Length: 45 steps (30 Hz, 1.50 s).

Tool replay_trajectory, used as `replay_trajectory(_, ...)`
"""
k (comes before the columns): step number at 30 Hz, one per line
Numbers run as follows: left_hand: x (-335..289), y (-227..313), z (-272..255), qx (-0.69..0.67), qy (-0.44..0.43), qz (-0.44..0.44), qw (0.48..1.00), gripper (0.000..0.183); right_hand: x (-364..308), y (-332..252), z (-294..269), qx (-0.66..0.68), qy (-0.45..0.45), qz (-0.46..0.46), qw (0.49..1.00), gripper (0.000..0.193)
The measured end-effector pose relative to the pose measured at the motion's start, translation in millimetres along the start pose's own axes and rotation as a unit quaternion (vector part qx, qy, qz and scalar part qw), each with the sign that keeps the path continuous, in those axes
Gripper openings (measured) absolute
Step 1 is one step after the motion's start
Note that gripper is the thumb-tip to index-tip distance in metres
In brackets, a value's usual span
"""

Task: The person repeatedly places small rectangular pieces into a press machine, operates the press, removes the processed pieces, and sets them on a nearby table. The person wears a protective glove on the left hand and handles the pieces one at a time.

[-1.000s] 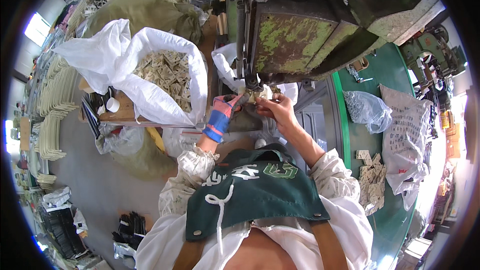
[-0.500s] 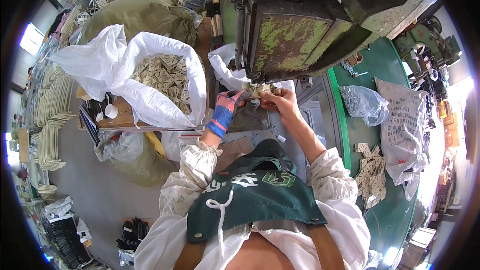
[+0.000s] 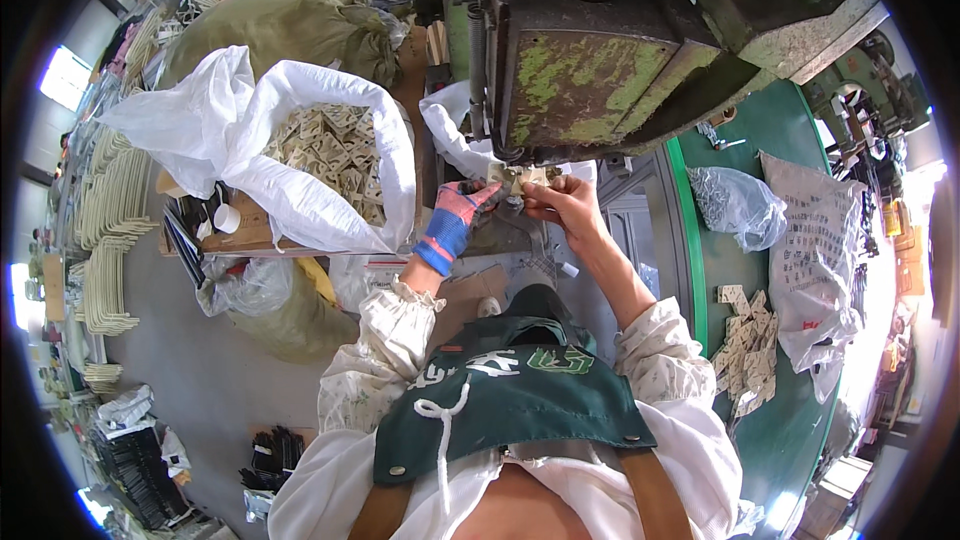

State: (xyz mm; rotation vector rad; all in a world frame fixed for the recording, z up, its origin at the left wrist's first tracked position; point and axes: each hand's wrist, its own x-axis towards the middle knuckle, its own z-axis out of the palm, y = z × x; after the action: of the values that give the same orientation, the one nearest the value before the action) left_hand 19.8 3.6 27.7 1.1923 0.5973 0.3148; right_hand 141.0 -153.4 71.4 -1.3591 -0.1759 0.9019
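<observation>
Both hands meet under the head of a worn green press (image 3: 590, 85). My right hand (image 3: 572, 212), bare, pinches a small cream-coloured plate (image 3: 537, 178) between thumb and fingers at the press's work spot. My left hand (image 3: 457, 222) wears a pink and blue glove with dark fingertips. Its fingers are bent together, with the index finger reaching toward the pale pieces at the same spot. Whatever the gloved fingers hold is too small to make out. A metal part (image 3: 515, 202) stands just between the two hands.
To the left, an open white sack (image 3: 400, 175) holds many cream plates. A green-topped table (image 3: 705, 240) at the right carries a pile of similar plates (image 3: 745, 355), a clear bag of metal parts (image 3: 738, 205) and a printed sack (image 3: 815, 260). A stuffed olive sack (image 3: 290, 25) lies behind.
The view has shifted slightly. My right fingers have drawn a little closer in around the cream plate, and my left hand stays near the same spot.
</observation>
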Motion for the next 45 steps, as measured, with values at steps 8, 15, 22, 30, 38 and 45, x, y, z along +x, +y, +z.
replay_trajectory(8, 5, -4, 3, -0.062, -0.018, -0.003, 0.998, 0.017, -6, -10, -17, -0.063, -0.009, -0.076, 0.995, 0.023)
replay_trajectory(15, 5, 0, 7, -0.012, 0.035, -0.009, 0.999, 0.025, -3, -17, -20, -0.046, -0.019, -0.038, 0.998, 0.025)
replay_trajectory(22, 17, -15, -6, -0.014, 0.000, 0.014, 1.000, 0.027, -2, -14, -19, -0.044, -0.027, -0.049, 0.997, 0.024)
replay_trajectory(30, -6, 17, 10, -0.045, -0.041, 0.024, 0.998, 0.019, -18, -37, -10, -0.021, 0.004, -0.112, 0.993, 0.014)
replay_trajectory(38, -8, 11, 12, 0.140, -0.093, 0.041, 0.985, 0.019, -8, -32, -20, -0.064, -0.002, -0.120, 0.991, 0.016)
replay_trajectory(45, 15, -35, -13, 0.188, -0.156, 0.179, 0.953, 0.049, -3, -23, -26, -0.082, 0.009, -0.066, 0.994, 0.024)
